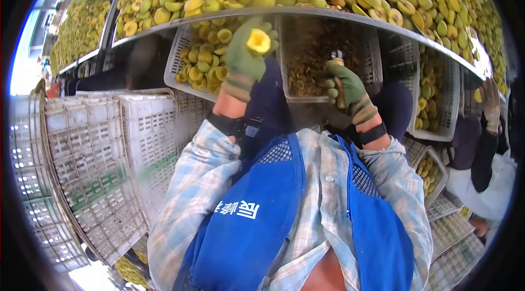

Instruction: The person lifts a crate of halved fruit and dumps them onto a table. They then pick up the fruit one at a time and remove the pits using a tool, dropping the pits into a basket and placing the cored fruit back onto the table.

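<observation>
My left hand (245,53), in a green glove, is closed on a hollowed yellow fruit half (258,41), its cut side facing up. It is above a white crate of similar fruit halves (203,56). In my right hand (348,84), also gloved in green, is a wooden-handled pitting tool (341,94) with a short metal tip pointing away from me. That hand is over a crate of brown pits and scraps (306,67). The two hands are apart.
A metal-edged table (306,12) heaped with green-yellow halved fruit spans the far side. Stacked white crates (87,149) stand at my left. Another crate of fruit (432,99) is at my right, beside a co-worker's gloved hand (490,99).
</observation>
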A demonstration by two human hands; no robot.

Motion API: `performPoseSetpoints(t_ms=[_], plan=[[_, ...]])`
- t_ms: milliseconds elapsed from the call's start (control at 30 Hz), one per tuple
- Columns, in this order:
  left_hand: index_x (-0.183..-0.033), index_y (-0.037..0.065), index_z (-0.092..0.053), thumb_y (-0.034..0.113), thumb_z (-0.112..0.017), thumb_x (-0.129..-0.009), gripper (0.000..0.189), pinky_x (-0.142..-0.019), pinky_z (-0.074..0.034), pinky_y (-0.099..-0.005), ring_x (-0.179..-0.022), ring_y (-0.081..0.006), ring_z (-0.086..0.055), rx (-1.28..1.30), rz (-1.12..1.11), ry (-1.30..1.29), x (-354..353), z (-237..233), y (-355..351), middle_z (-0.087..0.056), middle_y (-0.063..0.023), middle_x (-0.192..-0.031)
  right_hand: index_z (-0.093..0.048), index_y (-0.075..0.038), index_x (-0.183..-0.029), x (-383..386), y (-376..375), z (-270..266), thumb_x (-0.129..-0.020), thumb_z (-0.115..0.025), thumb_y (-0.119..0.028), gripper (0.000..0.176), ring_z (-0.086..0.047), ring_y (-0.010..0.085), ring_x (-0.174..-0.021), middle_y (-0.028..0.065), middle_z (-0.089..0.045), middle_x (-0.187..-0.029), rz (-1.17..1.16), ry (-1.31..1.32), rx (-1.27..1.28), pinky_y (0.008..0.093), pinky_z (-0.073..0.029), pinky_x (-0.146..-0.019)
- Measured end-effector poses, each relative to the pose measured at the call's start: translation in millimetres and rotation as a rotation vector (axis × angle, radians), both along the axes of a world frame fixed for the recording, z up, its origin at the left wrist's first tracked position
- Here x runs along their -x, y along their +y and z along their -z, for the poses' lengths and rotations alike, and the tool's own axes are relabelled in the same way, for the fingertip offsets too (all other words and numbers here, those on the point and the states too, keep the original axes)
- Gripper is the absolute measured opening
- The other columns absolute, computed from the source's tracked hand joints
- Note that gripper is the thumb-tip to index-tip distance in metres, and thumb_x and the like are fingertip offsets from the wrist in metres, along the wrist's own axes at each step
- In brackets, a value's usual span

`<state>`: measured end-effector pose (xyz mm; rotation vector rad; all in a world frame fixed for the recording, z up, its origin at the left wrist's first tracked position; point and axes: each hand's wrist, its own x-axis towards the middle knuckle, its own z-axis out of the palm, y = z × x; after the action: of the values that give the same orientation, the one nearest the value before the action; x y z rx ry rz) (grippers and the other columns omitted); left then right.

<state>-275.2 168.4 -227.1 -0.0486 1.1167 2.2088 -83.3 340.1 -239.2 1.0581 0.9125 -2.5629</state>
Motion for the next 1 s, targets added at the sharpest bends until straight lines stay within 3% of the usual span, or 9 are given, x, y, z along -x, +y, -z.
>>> performPoseSetpoints(t_ms=[100,233,300,400,467,533,633,800,1000], plan=[[-0.123,0.002,-0.057,0.022,-0.053,-0.093,0.036,-0.085,-0.052,-0.0446,-0.098,-0.0317,-0.064,0.154,-0.277,0.376,37.4,35.5,-47.7,-0.065,-0.0152,-0.11,-0.061,0.001,-0.104,-2.6,2.8,13.1,-0.093,-0.055,-0.043,0.046,-0.049,0.0086,-0.048,-0.0034,-0.054,-0.065,0.05,-0.053,-0.017,0.0257,-0.043,-0.044],[-0.122,-0.001,-0.059,0.019,-0.049,-0.095,0.035,-0.089,-0.051,-0.0358,-0.1,-0.0247,-0.063,0.434,-0.415,0.509,87.1,102.1,-146.0,-0.063,-0.0134,-0.115,-0.061,-0.003,-0.104,-5.6,-11.8,20.4,-0.091,-0.059,-0.042,0.041,-0.051,0.0117,-0.048,-0.0011,-0.055,-0.066,0.014,-0.183,-0.127,0.029,-0.045,-0.046],[-0.12,-0.003,-0.06,0.019,-0.05,-0.095,0.034,-0.09,-0.049,-0.0309,-0.102,-0.0197,-0.061,0.75,-0.273,0.605,94.6,134.2,-193.9,-0.061,-0.0118,-0.119,-0.061,-0.006,-0.101,-6.7,-24.7,19.2,-0.09,-0.061,-0.041,0.037,-0.052,0.0135,-0.049,-0.0001,-0.055,-0.066,0.049,-0.292,-0.19,0.0301,-0.046,-0.046],[-0.119,0.001,-0.062,0.018,-0.049,-0.093,0.033,-0.092,-0.047,-0.0323,-0.105,-0.0237,-0.061,0.634,-0.286,0.213,91.1,157.3,-217.6,-0.063,-0.0133,-0.119,-0.061,-0.008,-0.099,-8.1,-28.9,25.3,-0.089,-0.064,-0.04,0.034,-0.054,0.0166,-0.05,0.0033,-0.056,-0.066,0.05,-0.38,-0.142,0.032,-0.046,-0.045],[-0.118,0.002,-0.061,0.015,-0.052,-0.089,0.033,-0.091,-0.047,-0.0341,-0.104,-0.0269,-0.061,1.164,-0.188,0.666,84.7,165.0,-234.6,-0.062,-0.0175,-0.118,-0.061,-0.007,-0.1,-5.6,-31.3,30.0,-0.088,-0.064,-0.04,0.035,-0.054,0.0173,-0.05,0.0045,-0.057,-0.066,0.024,-0.399,-0.135,0.0326,-0.047,-0.045],[-0.113,0.003,-0.063,0.011,-0.052,-0.086,0.03,-0.09,-0.047,-0.0368,-0.101,-0.0326,-0.062,1.537,-0.086,0.796,77.6,153.3,-227.3,-0.064,-0.0204,-0.112,-0.061,-0.006,-0.099,-5.0,-33.8,30.3,-0.088,-0.065,-0.04,0.035,-0.055,0.0179,-0.049,0.0056,-0.057,-0.066,0.023,-0.41,-0.166,0.0329,-0.047,-0.045],[-0.106,0.002,-0.066,0.009,-0.057,-0.086,0.023,-0.088,-0.048,-0.0349,-0.099,-0.0294,-0.064,1.275,-0.265,0.96,83.5,153.5,-207.9,-0.067,-0.0181,-0.105,-0.063,-0.005,-0.099,-14.1,-30.7,55.4,-0.089,-0.063,-0.042,0.038,-0.059,0.02,-0.051,0.0076,-0.06,-0.069,0.023,-0.331,-0.183,0.0327,-0.047,-0.045],[-0.105,0.001,-0.068,0.003,-0.061,-0.088,0.018,-0.086,-0.05,-0.03,-0.097,-0.0219,-0.065,0.803,-0.35,1.248,91.8,34.4,-90.9,-0.068,-0.0185,-0.104,-0.066,-0.002,-0.095,-16.6,-37.1,46.4,-0.089,-0.063,-0.037,0.035,-0.055,0.0176,-0.05,0.0062,-0.058,-0.065,-0.082,-0.206,-0.28,0.0308,-0.045,-0.045],[-0.108,0.01,-0.066,0.032,-0.062,-0.08,0.036,-0.08,-0.05,-0.043,-0.095,-0.034,-0.064,1.566,0.243,1.648,131.1,-7.3,42.4,-0.068,-0.0154,-0.104,-0.066,-0.003,-0.087,-22.7,-34.5,54.9,-0.085,-0.066,-0.029,0.026,-0.056,0.0156,-0.052,0.0066,-0.06,-0.065,0.001,-0.073,-0.346,0.0277,-0.045,-0.047]])
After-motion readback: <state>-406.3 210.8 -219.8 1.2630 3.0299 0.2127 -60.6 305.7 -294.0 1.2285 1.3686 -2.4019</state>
